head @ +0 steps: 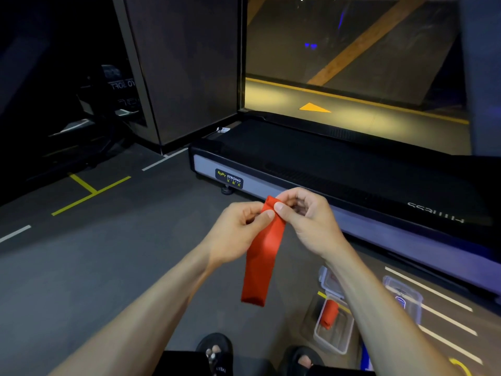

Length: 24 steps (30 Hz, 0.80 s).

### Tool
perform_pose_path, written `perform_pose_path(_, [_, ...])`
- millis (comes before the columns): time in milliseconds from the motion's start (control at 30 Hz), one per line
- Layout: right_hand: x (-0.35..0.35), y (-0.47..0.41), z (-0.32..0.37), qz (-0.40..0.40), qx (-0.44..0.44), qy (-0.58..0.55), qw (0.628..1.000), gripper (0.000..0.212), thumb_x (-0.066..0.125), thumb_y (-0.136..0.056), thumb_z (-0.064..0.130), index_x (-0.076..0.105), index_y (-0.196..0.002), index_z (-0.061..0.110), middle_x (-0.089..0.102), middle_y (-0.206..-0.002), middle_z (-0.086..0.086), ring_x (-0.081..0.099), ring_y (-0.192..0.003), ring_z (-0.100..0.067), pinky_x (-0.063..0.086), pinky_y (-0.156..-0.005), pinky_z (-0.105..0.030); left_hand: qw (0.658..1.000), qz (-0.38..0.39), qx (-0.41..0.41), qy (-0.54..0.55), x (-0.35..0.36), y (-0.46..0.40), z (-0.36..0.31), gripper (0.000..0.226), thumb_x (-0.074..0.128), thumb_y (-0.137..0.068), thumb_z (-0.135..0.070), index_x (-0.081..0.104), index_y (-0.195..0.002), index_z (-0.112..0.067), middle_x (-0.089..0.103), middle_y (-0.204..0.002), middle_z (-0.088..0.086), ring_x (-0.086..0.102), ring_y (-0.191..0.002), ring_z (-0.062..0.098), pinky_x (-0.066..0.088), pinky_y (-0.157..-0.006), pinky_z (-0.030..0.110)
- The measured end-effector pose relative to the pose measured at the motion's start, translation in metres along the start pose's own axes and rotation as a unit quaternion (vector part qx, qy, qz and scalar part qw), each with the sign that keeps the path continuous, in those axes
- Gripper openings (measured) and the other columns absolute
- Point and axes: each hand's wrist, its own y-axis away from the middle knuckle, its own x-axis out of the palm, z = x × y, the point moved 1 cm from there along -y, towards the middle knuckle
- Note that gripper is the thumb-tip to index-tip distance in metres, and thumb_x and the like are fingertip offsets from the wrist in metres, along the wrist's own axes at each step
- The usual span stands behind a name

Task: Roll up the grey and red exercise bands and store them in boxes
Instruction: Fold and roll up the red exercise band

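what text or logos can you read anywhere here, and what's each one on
"BODY STRONG" on the badge at the treadmill end; smaller signs under it unreadable.
Pale lettering on the treadmill side rail: upside down, blurred.
Lettering on the dark machine at left: mirrored, unreadable.
Sandal strap print: too small.

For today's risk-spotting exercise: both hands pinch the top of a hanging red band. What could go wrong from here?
1. The left hand and right hand pinch only the top of the red band; it may slip or roll crooked.
2. The open box lies by the foot, so it might get kicked.
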Motion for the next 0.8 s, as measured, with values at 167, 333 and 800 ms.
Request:
perform_pose_path(167, [0.0, 0.0, -0.002, 0.002, 0.003, 0.006, 1.0, 0.01, 0.069, -0.094, 0.005, 0.073, -0.095, 0.014, 0.075, -0.093, -0.011, 0.069, -0.085, -0.017, 0.055, -0.084, -0.035, 1.0, -0.004, -0.016, -0.024, -0.004, 0.0, 0.001, 0.029, 0.056, -0.103, -0.025, 0.065, -0.08, -0.01, 0.056, -0.065, -0.007, 0.047, -0.061, 0.009, 0.04, -0.062, 0.03])
perform_pose_path(333, [0.001, 0.0, -0.001, -0.008, 0.012, 0.006, 1.0, 0.008, 0.069, -0.094, 0.007, 0.074, -0.094, 0.013, 0.076, -0.092, -0.009, 0.068, -0.082, -0.012, 0.054, -0.081, -0.032, 0.997, 0.016, -0.013, -0.081, -0.008, 0.001, 0.001, 0.035, 0.052, -0.106, -0.028, 0.057, -0.073, -0.018, 0.047, -0.061, -0.01, 0.041, -0.056, 0.009, 0.036, -0.057, 0.03])
perform_pose_path(800, [0.01, 0.006, 0.005, -0.027, -0.021, 0.107, 0.994, 0.013, 0.068, -0.094, 0.014, 0.068, -0.089, 0.026, 0.071, -0.084, 0.008, 0.066, -0.081, -0.008, 0.054, -0.078, -0.027, 0.997, 0.02, -0.014, -0.072, -0.01, 0.001, -0.002, 0.032, 0.052, -0.106, -0.025, 0.058, -0.076, -0.017, 0.047, -0.061, -0.015, 0.04, -0.057, 0.004, 0.035, -0.058, 0.023])
